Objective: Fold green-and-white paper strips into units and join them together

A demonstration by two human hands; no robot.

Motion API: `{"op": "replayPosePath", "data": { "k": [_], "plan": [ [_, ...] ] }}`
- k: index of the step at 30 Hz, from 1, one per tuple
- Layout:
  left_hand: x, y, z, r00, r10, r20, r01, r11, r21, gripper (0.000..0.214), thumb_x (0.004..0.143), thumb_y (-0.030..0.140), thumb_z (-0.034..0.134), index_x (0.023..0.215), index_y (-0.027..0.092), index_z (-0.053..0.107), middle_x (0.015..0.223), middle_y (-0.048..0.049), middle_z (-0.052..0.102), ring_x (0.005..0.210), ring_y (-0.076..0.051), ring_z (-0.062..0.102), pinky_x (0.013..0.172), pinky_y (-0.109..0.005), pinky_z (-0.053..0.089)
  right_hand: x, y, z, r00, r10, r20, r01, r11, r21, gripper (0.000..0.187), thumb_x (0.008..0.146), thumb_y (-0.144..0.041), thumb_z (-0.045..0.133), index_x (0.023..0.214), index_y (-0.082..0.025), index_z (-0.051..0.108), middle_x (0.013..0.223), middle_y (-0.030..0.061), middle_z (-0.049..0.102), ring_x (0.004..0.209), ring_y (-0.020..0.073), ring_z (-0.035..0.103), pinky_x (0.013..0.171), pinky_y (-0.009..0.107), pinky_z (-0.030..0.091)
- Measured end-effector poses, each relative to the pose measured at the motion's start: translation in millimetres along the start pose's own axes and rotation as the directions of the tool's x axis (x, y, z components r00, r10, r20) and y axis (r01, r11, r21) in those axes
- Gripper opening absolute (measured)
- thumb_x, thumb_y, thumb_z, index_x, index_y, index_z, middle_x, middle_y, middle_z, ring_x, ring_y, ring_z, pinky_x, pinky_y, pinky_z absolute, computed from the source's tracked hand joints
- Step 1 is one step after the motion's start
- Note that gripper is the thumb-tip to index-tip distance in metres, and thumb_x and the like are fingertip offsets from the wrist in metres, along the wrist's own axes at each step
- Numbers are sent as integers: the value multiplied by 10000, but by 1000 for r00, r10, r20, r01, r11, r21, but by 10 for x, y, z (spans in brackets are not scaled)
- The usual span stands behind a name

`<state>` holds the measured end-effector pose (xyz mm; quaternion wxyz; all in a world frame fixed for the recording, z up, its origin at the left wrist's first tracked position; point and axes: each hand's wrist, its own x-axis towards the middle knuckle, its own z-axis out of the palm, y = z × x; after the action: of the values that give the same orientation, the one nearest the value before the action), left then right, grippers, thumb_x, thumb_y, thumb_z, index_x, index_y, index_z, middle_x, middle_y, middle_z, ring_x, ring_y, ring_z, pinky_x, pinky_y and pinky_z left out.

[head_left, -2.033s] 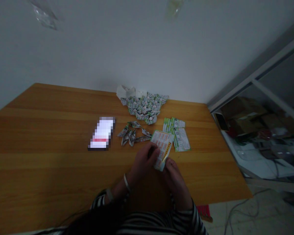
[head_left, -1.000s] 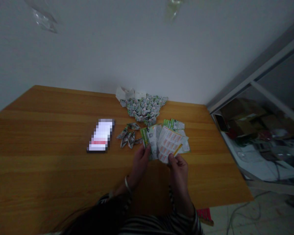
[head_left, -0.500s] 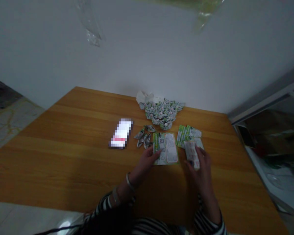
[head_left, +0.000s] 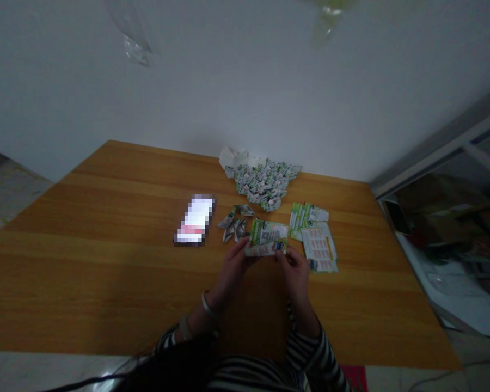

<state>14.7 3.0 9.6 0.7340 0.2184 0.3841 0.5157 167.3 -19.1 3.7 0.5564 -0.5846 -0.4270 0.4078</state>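
My left hand (head_left: 232, 267) and my right hand (head_left: 296, 274) both pinch a green and white printed paper leaflet (head_left: 267, 238), which looks folded over along its lower edge. A silver bangle (head_left: 206, 305) circles my left wrist. Just right of my right hand, a sheet with red-printed tables (head_left: 319, 247) lies on the wooden table (head_left: 106, 218). Behind that sheet sit overlapping green leaflets (head_left: 309, 218). Small folded paper pieces (head_left: 233, 222) lie left of my left hand, and a heap of similar folded pieces (head_left: 263, 185) lies farther back.
A phone (head_left: 195, 220) with a pixelated bright screen lies left of the folded pieces. Crumpled white paper (head_left: 233, 158) sits at the heap's back edge, against the wall. Past the table's right edge, a metal-framed glass panel (head_left: 436, 158) fronts boxes and clutter.
The green leaflet has gone from flat on the table to lifted and folded in both hands. The red-printed sheet has left my right hand and lies on the table at right.
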Motion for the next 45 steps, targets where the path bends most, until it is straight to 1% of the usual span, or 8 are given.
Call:
{"op": "replayPosePath", "data": {
  "k": [2,4,10,15,20,25,33,45],
  "plan": [
    [41,-18,10,999,47,-16,-47,999,1,413,765,486,668,1026,166,663,1035,-92,697,938,-221,656,829,-364,543,14,28,53,1000,22,0,-22,1000,12,271,781,-411,670,643,-187,603,589,-23,545,564,136,480,556,258,391],
    [75,-18,22,995,102,-17,-100,992,78,457,771,540,640,1038,169,650,1018,-89,691,936,-222,649,810,-356,545,38,29,78,999,42,29,-43,998,42,311,794,-462,650,660,-187,592,583,-26,546,552,133,482,545,256,393],
    [116,23,53,975,221,17,-216,931,293,415,804,513,621,1043,174,626,969,-53,676,850,-170,635,747,-290,536,96,2,115,995,92,41,-96,990,108,356,813,-518,622,684,-196,539,508,-60,507,453,113,473,476,242,384],
    [143,-32,22,980,198,4,-187,921,341,410,825,544,580,951,156,620,931,-57,672,822,-172,626,717,-279,537,107,126,141,997,73,-26,-71,996,62,366,821,-498,621,654,-214,460,471,-92,393,411,92,363,404,229,267],
    [163,-87,-16,983,184,4,-172,909,380,420,850,540,547,1037,173,628,1008,-65,676,916,-195,632,787,-302,528,113,186,159,994,-20,-107,21,1000,6,424,812,-443,639,587,-219,357,547,-79,303,511,93,284,471,233,246],
    [161,-79,24,978,204,39,-203,893,403,386,846,509,578,1009,163,630,982,-61,678,915,-192,626,798,-294,516,101,135,202,990,-54,-127,57,998,19,385,830,-414,616,595,-210,391,599,-60,321,565,104,305,519,237,289],
    [158,-82,52,981,188,-38,-158,907,390,411,812,547,597,916,151,642,864,-37,679,791,-168,618,702,-255,506,66,143,241,981,-58,-184,70,996,57,388,840,-394,607,593,-212,369,579,-66,325,545,98,308,495,226,299],
    [151,-59,59,973,226,-37,-195,902,385,368,827,527,587,777,162,578,702,26,542,630,-100,490,556,-186,426,40,145,245,990,-55,-131,67,994,85,328,842,-364,609,621,-201,428,582,-57,385,537,97,346,479,221,303]
  ]
}}
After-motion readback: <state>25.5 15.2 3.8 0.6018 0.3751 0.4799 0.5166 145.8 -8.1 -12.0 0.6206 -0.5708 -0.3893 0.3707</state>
